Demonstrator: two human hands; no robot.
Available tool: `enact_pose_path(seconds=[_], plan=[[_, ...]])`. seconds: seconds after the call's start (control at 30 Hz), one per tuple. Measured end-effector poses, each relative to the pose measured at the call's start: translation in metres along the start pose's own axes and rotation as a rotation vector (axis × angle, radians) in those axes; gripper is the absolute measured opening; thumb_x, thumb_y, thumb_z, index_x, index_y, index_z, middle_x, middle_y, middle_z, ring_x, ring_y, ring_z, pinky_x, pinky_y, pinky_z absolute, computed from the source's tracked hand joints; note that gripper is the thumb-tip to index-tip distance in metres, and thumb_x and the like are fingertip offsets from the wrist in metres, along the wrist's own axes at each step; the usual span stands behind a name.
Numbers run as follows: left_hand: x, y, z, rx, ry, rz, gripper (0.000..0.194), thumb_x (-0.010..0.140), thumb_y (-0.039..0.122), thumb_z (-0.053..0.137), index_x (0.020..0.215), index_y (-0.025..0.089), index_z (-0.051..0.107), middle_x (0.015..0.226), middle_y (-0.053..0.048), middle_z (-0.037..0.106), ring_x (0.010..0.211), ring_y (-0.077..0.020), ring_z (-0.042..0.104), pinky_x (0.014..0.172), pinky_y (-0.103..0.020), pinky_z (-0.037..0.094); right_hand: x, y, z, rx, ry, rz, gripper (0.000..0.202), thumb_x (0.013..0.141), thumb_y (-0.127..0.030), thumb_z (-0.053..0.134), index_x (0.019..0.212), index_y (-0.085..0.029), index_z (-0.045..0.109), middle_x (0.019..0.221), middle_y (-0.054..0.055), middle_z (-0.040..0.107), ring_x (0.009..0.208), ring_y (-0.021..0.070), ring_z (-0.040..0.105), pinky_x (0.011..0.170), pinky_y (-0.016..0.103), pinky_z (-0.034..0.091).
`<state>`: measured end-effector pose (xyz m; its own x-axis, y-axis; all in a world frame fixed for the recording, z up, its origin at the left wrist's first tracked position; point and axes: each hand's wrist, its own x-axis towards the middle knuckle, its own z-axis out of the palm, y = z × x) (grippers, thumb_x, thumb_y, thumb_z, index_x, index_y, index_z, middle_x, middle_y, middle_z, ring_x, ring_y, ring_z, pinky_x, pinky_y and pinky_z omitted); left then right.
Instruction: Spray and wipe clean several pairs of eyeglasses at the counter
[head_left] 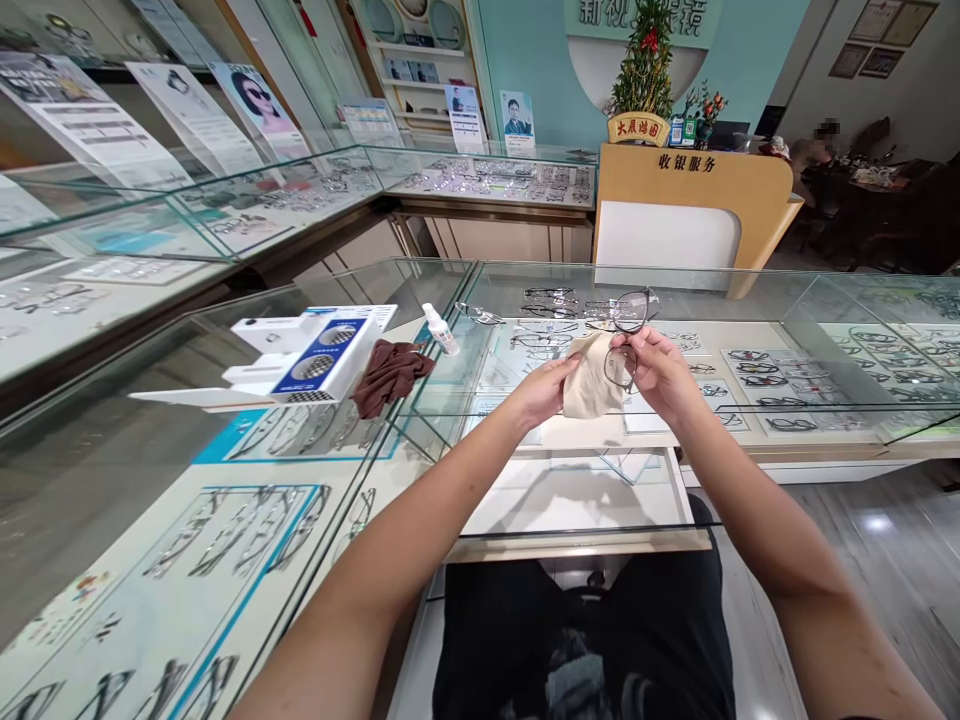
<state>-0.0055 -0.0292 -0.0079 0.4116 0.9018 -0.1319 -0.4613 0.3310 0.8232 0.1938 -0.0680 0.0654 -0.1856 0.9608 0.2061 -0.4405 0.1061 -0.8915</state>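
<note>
Above the glass counter, my right hand (pixel 660 368) grips a pair of dark-rimmed glasses (pixel 632 311) with its fingers closed around the frame. The lenses stand one above the other, the frame turned on its side. In my left hand (pixel 549 388) is a beige cleaning cloth (pixel 589 384), pinched between thumb and fingers. The cloth hangs down beside the lower lens and seems to touch the glasses. Several more pairs of glasses (pixel 550 310) rest on the counter just behind my hands. To the left stand a small white spray bottle (pixel 441 331) and a crumpled brown cloth (pixel 391 377).
An opened white and blue box (pixel 322 360) lies on the left counter (pixel 82 520), which holds glasses under its glass. Below my hands a white drawer (pixel 570 490) is pulled out. More display cases (pixel 825 370) extend right, and a wooden cashier desk (pixel 694 220) stands behind.
</note>
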Motion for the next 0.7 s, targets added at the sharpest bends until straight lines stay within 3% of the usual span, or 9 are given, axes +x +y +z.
enact_pose_path(seconds=[0.17,0.33,0.47,0.7], plan=[[0.0,0.001,-0.002,0.016,-0.04,0.059,0.051,0.075,0.045,0.097,0.116,0.017,0.084,0.119,-0.011,0.083,0.121,-0.0305,0.074,0.11,-0.041,0.052,0.004,-0.002,-0.006,0.01,0.032,-0.014,0.045,0.064,-0.053,0.102,0.074,-0.027,0.067,0.093,-0.001,0.082,0.08,0.0155,0.071,0.081,0.029,0.061],[-0.004,0.004,0.002,0.047,-0.043,0.03,0.05,0.071,0.051,0.099,0.105,0.016,0.086,0.105,-0.01,0.085,0.104,-0.0283,0.078,0.096,-0.037,0.056,0.005,-0.004,-0.007,0.012,0.032,-0.019,0.044,0.065,-0.052,0.102,0.073,-0.026,0.067,0.091,-0.001,0.081,0.08,0.0148,0.071,0.079,0.028,0.061],[-0.009,0.008,0.01,0.041,-0.046,0.058,0.057,0.068,0.052,0.101,0.112,0.019,0.085,0.107,-0.007,0.085,0.095,-0.0229,0.078,0.085,-0.032,0.056,0.003,-0.006,-0.007,-0.004,0.006,-0.005,0.044,0.067,-0.053,0.101,0.076,-0.026,0.068,0.092,0.0,0.081,0.08,0.0147,0.07,0.077,0.028,0.06],[-0.007,0.008,0.012,0.018,0.062,0.175,0.059,0.064,0.061,0.1,0.099,0.015,0.083,0.092,-0.008,0.084,0.094,-0.0255,0.08,0.085,-0.034,0.059,0.002,-0.007,-0.008,-0.055,-0.029,0.034,0.044,0.066,-0.053,0.101,0.076,-0.026,0.067,0.094,0.001,0.081,0.081,0.0168,0.072,0.077,0.031,0.06]])
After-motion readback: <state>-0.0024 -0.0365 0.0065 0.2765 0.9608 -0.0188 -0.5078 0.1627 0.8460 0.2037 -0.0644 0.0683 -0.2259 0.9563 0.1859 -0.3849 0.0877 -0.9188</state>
